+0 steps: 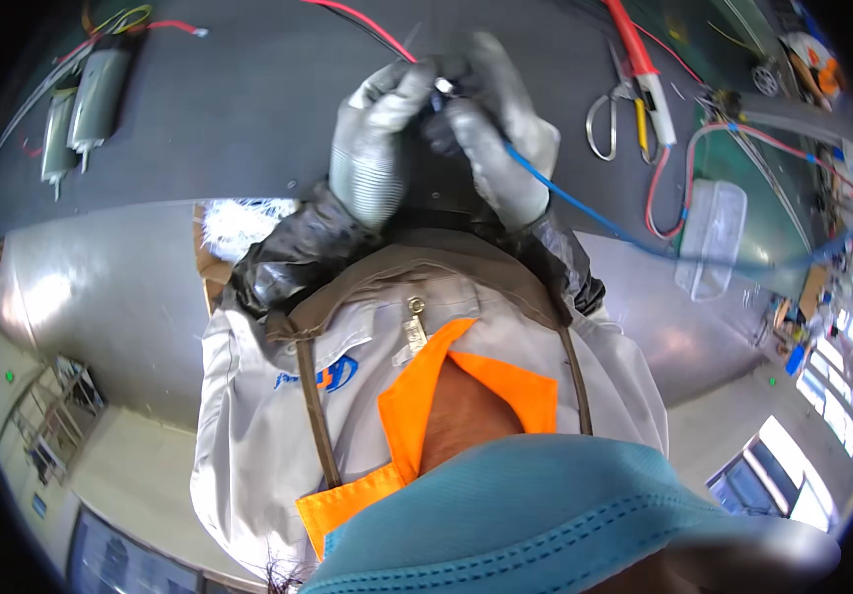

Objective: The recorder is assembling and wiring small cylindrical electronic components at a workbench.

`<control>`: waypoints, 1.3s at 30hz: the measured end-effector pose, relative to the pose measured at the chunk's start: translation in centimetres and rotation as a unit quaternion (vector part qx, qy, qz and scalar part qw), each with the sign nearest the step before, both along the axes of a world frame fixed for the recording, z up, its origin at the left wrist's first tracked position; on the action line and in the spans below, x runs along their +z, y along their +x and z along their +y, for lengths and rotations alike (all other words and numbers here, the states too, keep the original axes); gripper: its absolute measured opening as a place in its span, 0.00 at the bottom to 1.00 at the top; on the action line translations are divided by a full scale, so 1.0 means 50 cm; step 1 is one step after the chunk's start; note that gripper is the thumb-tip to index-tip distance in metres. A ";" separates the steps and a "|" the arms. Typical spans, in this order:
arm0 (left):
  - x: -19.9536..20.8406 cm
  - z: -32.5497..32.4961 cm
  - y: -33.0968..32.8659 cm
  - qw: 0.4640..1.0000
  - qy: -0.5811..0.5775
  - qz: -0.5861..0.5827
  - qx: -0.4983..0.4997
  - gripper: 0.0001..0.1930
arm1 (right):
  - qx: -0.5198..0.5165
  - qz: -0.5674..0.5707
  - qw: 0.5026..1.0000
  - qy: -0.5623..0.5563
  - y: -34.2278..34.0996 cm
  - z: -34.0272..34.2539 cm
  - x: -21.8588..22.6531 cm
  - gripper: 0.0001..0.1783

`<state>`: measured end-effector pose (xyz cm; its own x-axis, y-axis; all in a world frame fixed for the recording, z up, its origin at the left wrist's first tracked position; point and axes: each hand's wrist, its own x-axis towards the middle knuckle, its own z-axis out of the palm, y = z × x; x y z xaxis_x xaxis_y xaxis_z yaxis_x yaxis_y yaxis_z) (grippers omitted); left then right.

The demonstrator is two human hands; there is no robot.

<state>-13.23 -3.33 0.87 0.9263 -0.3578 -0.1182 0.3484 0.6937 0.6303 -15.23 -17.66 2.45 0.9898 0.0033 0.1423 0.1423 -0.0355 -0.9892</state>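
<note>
In a grey glove, my left hand (379, 134) is closed in a pinch at the end of a red wire (392, 42), with a black wire beside it. My right hand (510, 139), gloved too and partly blurred, is closed close beside it on a small dark part (444, 107). Shiny metal (444, 86) shows on that part between the two hands. From under the right fingers a thin blue cord (570, 200) runs off to the right. The fingers hide the part's full shape and the wire ends.
Two grey cylindrical motors (100, 94) with wires lie on the dark tabletop (238, 109) at left. Right of my hands are scissors (602, 124), a yellow-handled tool (641, 124), a red-and-white tool (644, 69) with a red cord and a clear plastic box (713, 238).
</note>
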 end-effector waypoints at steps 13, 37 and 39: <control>-0.018 0.071 0.060 0.995 0.059 0.045 0.068 0.12 | -0.112 -0.018 0.939 -0.324 0.147 -0.522 -0.115 0.29; -0.014 0.081 0.083 0.984 0.159 -0.085 0.003 0.26 | -0.154 -0.030 0.938 -0.310 0.184 -0.392 0.042 0.17; -0.024 0.068 0.085 0.987 0.130 -0.091 -0.016 0.27 | -0.216 -0.077 0.870 -0.437 0.101 -0.513 -0.018 0.18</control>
<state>-8.97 0.08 -0.34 0.9294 -0.3667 -0.0425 0.2318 0.4901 0.8403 -10.17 -43.32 1.55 0.8945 -0.1909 0.4042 0.0581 -0.8469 -0.5285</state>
